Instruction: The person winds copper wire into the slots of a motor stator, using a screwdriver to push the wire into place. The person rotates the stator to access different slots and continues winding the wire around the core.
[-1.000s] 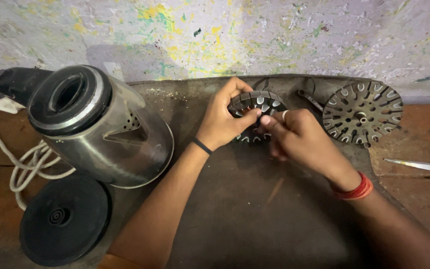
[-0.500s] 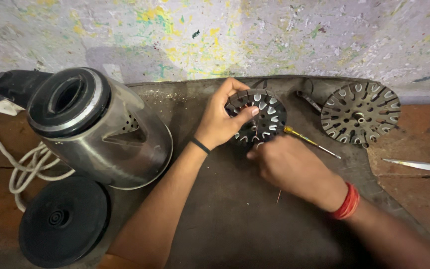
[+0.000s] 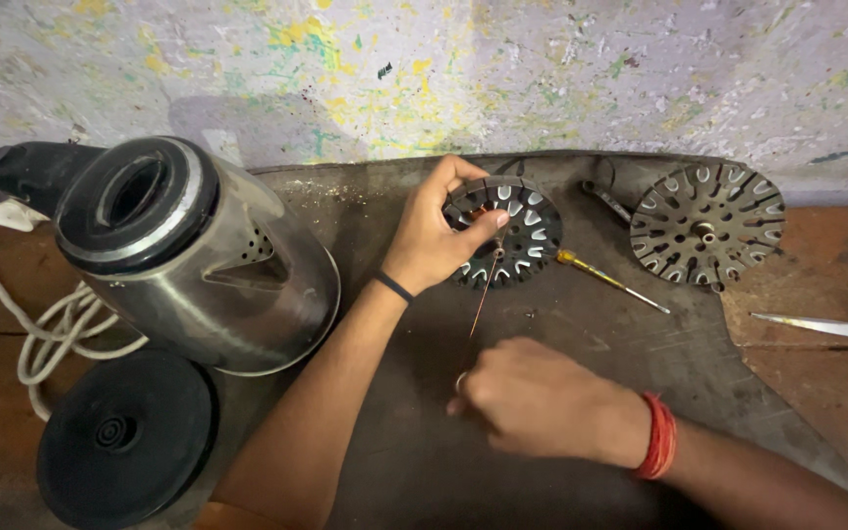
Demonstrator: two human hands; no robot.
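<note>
Paint-flecked wall behind a dark worktop: left hand grips the slotted motor core; right hand, at six o'clock, pinches taut copper wire, which might snap if jerked.

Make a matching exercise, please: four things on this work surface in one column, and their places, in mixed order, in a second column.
Things:
1. slotted motor core
2. steel kettle
3. scissors
4. thin wire

Places:
A. far right edge
B. stretched between both hands
C. held in the left hand
D. lying on its side at left

Pairs: 1-C, 2-D, 3-A, 4-B. The right hand pulls the wire's lower end.
</note>
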